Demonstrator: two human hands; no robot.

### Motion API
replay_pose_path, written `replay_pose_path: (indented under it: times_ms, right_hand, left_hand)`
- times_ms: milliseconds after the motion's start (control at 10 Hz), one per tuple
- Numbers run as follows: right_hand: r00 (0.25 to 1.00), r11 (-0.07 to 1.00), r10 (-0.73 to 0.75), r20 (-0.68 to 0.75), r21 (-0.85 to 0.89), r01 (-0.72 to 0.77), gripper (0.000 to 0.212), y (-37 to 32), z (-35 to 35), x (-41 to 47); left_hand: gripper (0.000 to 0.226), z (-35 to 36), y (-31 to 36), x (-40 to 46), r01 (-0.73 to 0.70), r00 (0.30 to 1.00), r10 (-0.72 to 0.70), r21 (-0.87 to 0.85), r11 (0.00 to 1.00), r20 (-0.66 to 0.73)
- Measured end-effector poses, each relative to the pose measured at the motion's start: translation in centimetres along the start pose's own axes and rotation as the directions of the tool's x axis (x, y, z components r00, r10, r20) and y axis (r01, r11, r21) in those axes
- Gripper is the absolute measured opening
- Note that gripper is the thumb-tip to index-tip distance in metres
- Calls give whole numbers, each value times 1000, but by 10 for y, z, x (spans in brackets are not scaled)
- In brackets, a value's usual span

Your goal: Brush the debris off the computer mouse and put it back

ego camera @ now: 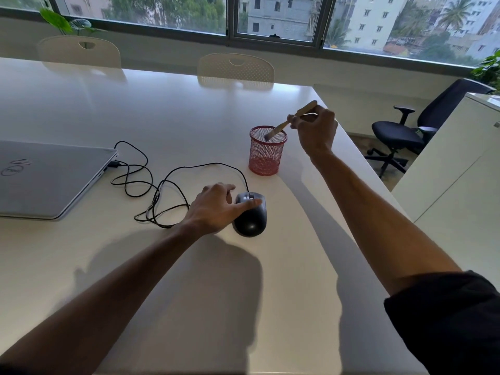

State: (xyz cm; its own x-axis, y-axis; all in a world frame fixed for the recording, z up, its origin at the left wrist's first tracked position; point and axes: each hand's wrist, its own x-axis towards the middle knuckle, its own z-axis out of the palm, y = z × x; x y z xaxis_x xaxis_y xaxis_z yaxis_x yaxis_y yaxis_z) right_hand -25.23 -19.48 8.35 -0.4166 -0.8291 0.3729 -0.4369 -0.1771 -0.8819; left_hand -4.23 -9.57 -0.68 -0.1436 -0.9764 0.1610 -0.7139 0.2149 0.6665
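Observation:
A black wired computer mouse (251, 217) lies on the white table (176, 109). My left hand (213, 208) rests against its left side, thumb across the buttons. My right hand (315, 131) grips a wooden-handled brush (286, 121) by the handle. The brush tilts down to the left, and its dark bristle tip sits at the mouth of a red mesh pen cup (266, 154). The cup stands behind the mouse, a short way off.
The mouse's black cable (151, 182) loops leftward to a closed grey laptop (46, 180). Two white chairs (235, 70) stand at the far side. The table's right edge runs close to the cup; beyond it are a black office chair (400, 133) and a white cabinet (457, 169).

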Motion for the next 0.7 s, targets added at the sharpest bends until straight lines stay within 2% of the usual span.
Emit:
replay_pose_path:
  times_ms: [100,300,600,700]
  right_hand:
    - [997,996,61,57,-73,-56,21,8,13,5]
    - [991,985,118,61,-134,-109,26,14,23,6]
    - [977,986,164,134,-61,-157,30,24,30,2]
    - [981,987,161,110,-8,-161,35,27,29,2]
  left_hand:
    - [91,-5,-9,1,1,1000,-1,1,1000,5]
    - [72,-10,-15,1,13,1000,-12,15,1000,-15]
    - [60,-8,-13,0,27,999,-26,31,999,-43]
    - [60,-8,-14,0,39,998,-38,10,999,-46]
